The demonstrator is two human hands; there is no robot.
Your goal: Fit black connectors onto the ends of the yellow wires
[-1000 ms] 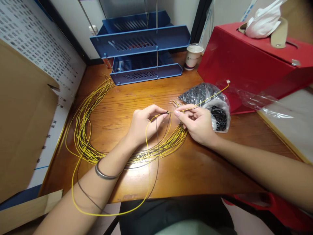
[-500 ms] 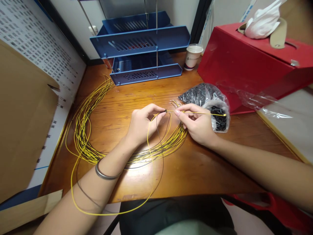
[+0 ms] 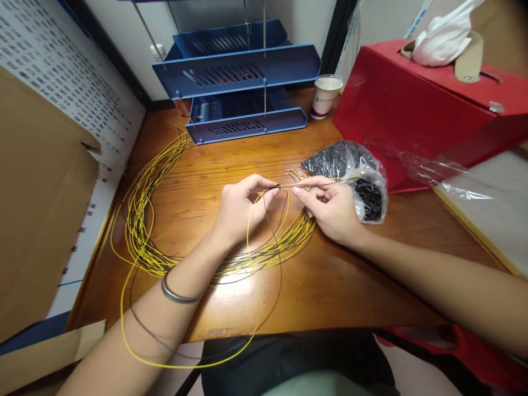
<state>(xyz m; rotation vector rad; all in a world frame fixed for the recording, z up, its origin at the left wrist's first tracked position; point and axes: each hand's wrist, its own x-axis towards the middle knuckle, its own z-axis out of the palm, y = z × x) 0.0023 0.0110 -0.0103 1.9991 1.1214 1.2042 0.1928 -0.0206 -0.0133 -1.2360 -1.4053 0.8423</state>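
My left hand (image 3: 243, 206) pinches a thin yellow wire and a black wire at a small dark piece (image 3: 278, 187) between thumb and forefinger. Just to the right, my right hand (image 3: 332, 206) is closed around the same wires, thumb and index finger nearly meeting. Their free ends run out past my right knuckles, over the plastic bag. A loose loop of yellow wire (image 3: 185, 367) hangs below my left forearm, past the table edge. Under both hands lies a long bundle of yellow and black wires (image 3: 142, 242), curved in a C, with metal tips (image 3: 293, 175) by my right hand.
Behind my right hand lies a clear plastic bag (image 3: 344, 157) of small black parts. A blue tray rack (image 3: 247, 124), a paper cup (image 3: 325, 98) and a red box (image 3: 396, 110) with tissue stand at the back. Cardboard (image 3: 41, 209) leans on the left.
The wire ends right of my right hand have swung upward and away. My right index finger has straightened along the wires. The hanging loop has shifted slightly; my left hand stays in place.
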